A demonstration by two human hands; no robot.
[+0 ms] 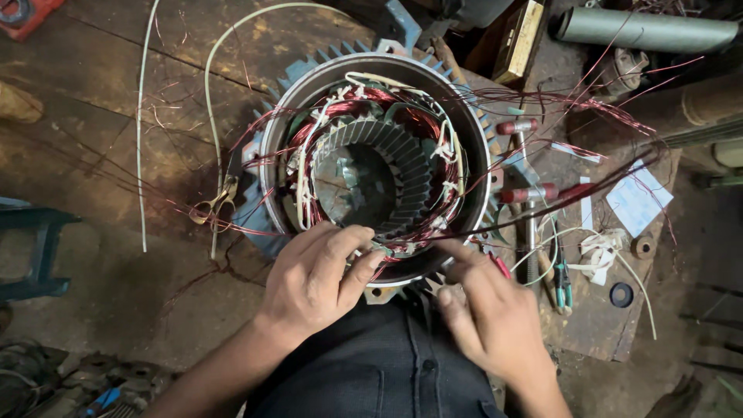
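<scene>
stator (pixel 375 166) centre | scissors (pixel 214 203) left | pliers (pixel 561 279) right | hands (pixel 321 279) on near rim

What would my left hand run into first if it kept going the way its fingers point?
Most likely the copper windings at the stator's near rim: the left hand already rests there, fingers aimed up-right toward the slotted core. Depth is unclear.

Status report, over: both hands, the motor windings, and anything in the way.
Left hand, right hand on near rim of motor stator. Copper windings exposed. Loose wire crossing right.
</scene>
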